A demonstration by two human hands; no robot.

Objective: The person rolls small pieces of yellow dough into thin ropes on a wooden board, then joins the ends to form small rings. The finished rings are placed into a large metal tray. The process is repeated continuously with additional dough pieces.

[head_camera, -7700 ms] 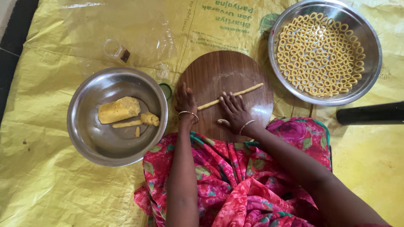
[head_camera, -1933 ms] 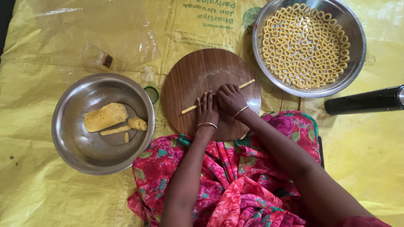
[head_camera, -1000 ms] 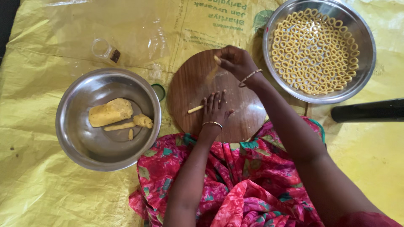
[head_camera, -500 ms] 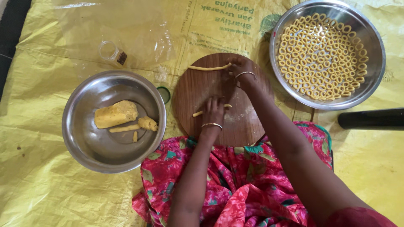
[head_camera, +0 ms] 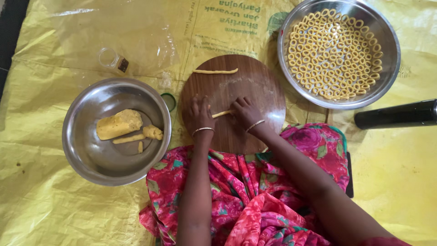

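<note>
The round wooden board (head_camera: 255, 86) has bare room in its middle. A dough stick (head_camera: 215, 71) lies near its far edge. Steel bowls (head_camera: 77, 150) (head_camera: 387, 68) crowd its left side and far right corner.

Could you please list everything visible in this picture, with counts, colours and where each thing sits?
round wooden board: one, brown, centre
dough strip: one, yellow, far edge of board
short dough roll: one, yellow, on board between both hands
left steel bowl: one, silver, left of board
dough lumps: several, yellow, in left bowl
right steel bowl: one, silver, upper right
dough rings: many, yellow, in right bowl
small jar: one, clear, lying on its side, upper left
black cylinder: one, right edge
ground sheet: one, yellow, under everything
left hand: on board, bangle
right hand: on board, bangle
</note>
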